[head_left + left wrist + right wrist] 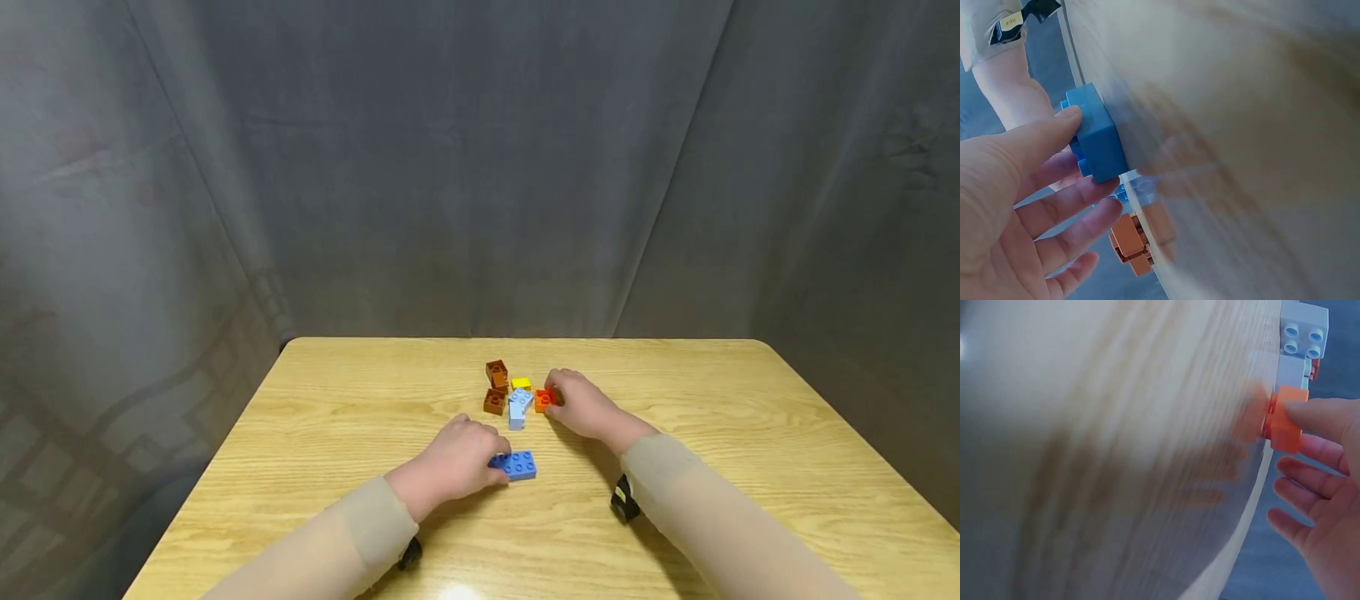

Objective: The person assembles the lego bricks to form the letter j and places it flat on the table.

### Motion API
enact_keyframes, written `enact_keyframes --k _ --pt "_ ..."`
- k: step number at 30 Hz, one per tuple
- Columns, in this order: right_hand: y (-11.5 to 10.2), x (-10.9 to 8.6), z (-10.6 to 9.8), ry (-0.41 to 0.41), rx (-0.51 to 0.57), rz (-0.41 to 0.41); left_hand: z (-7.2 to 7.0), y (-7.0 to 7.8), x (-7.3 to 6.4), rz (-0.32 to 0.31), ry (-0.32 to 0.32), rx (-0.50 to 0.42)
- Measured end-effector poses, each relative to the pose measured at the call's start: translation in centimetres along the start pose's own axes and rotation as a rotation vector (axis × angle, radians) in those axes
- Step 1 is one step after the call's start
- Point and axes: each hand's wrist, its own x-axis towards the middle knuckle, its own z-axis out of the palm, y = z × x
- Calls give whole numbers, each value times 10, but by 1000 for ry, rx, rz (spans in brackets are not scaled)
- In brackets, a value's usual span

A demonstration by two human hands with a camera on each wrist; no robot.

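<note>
Near the middle of the table, my left hand (459,458) pinches the left end of a blue toy building brick (522,465) between thumb and fingers. The left wrist view shows this blue brick (1102,137) with the thumb on one side and a fingertip at its lower end. Farther back, my right hand (588,407) pinches a small orange-red brick (543,402) from the right. In the right wrist view the thumb lies on the orange brick (1288,425), with the other fingers behind and below it.
Two light blue bricks (517,415) lie left of the orange one, touching or nearly so. Behind them is a yellow brick (521,383). Several brown bricks (493,402) cluster to the left. The wooden table (337,400) ends at a grey curtain (465,183).
</note>
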Motion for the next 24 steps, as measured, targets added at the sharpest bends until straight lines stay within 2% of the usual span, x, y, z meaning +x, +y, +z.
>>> enact_keyframes --k 5,9,13,17,21,24 --pt "2 -10 -3 9 101 54 0 1 2 -7 -5 -9" --pt "0 -22 -7 33 181 49 0 1 3 -6 -6 -10" --pt "-9 -36 -13 43 238 -32 -1 1 4 -12 -14 -19" --pt "-19 -48 -18 13 289 -116 -2 1 5 -21 -24 -29" --pt "-25 -53 -19 -20 281 -156 -2 2 5 -31 -27 -36" --pt "-29 -56 -20 -55 224 -190 -3 2 5 -40 -34 -38"
